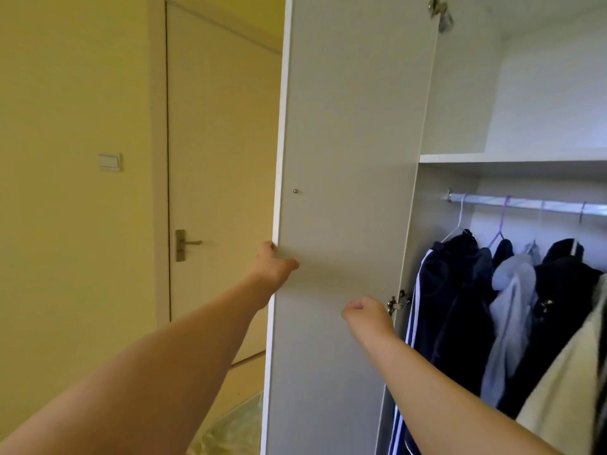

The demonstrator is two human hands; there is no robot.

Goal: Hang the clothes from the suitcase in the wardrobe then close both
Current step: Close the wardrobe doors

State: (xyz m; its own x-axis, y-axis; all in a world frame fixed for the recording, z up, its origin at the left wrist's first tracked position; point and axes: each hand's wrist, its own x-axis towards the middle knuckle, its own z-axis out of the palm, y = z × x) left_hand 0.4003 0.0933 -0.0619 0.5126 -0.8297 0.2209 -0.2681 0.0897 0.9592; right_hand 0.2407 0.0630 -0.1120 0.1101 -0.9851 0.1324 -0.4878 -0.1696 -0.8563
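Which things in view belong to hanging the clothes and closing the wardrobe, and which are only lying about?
Job: wardrobe door, left hand gripping its edge, right hand, hung clothes, rail.
Lying about: room door, light switch, plastic wrapping low down.

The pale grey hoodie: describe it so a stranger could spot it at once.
Find the open white wardrobe and the metal rail under its shelf. Hanging there, the hoodie is the only pale grey-blue piece, with dark navy garments on both sides.
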